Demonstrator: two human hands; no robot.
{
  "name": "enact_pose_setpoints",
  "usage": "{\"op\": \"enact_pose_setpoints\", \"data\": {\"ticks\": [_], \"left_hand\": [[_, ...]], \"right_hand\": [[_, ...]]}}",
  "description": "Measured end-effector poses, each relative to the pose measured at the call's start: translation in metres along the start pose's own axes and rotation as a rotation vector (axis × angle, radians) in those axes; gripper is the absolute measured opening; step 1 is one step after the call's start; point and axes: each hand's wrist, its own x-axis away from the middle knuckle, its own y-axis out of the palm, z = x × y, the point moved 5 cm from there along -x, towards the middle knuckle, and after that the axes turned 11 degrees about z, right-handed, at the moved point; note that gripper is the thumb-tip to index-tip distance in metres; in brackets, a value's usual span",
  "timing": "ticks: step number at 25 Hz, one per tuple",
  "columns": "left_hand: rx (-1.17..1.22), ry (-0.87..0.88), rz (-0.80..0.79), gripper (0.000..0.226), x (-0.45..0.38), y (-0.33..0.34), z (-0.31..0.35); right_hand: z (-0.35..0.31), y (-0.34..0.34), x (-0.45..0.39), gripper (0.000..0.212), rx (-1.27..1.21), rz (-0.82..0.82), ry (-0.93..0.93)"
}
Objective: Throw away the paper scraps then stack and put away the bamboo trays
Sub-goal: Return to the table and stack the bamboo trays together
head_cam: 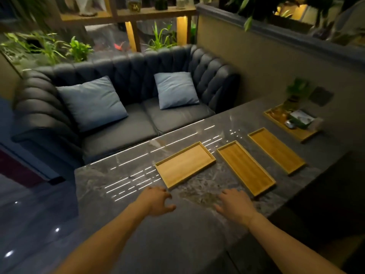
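Reaching toward the lower middle of the frame, our left hand (158, 200) and right hand (236, 204) hover over the dark marble table (110, 184), both empty, fingers loosely spread and slightly curled, pinching nothing. Three empty bamboo trays lie in a row at centre right: the nearest tray (184, 164) just beyond our left fingertips, the middle tray (245, 168) ahead of our right hand, and the far tray (276, 150) further up and right, each apart from its neighbour. We judge them light, stiff and shallow, with thin raised rims; the smooth stone may let them slide, so we would grip opposite long rims with thumb and fingers, and nest them squarely so edges do not catch. We see no paper scraps on the table or in these trays. A fourth tray (304, 134) at the right edge holds a plant and small items too blurred to name. No bin or storage place for the trays shows anywhere.
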Motion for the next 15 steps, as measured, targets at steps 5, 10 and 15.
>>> {"op": "enact_pose_setpoints", "data": {"ticks": [5,10,15], "left_hand": [[0.006,-0.027,-0.038,0.059,-0.039,0.007,-0.045],[0.001,-0.076,0.019,0.07,-0.089,0.017,-0.08],[-0.025,-0.009,0.022,0.104,-0.143,0.041,-0.091]], "right_hand": [[-0.016,0.021,-0.058,0.052,0.009,-0.043,0.019],[-0.026,0.054,-0.109,0.083,-0.078,-0.104,0.168],[-0.037,0.096,-0.148,0.109,-0.172,-0.162,0.285]]}}
